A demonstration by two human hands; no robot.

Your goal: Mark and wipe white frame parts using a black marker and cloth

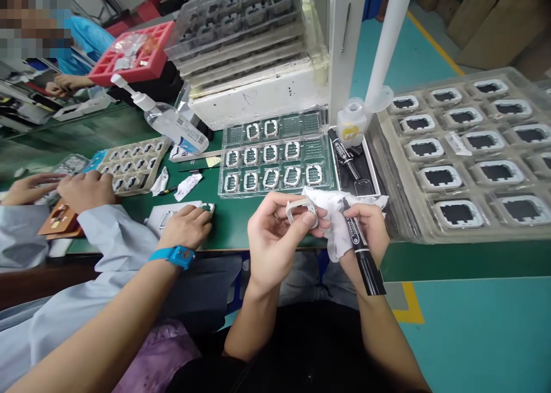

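Observation:
My left hand (275, 241) pinches a small white rounded frame (295, 208) between thumb and fingers, above the bench's front edge. Close on its right, my right hand (368, 232) grips a black marker pen (364, 255), whose thick black end points down toward me. A crumpled white cloth (338, 232) hangs between the two hands, against the right one. Just beyond them lies a clear plastic tray (275, 137) with several similar frames in its pockets. The marker's tip is hard to make out near the cloth and fingers.
At right stand stacked trays (413, 192) of larger frames. A small box (359, 178) with markers and a plastic bottle (352, 123) sits behind my hands. Farther left are a pump bottle (172, 120) and a tray of parts (133, 160). Co-workers' hands (187, 226) work at my left.

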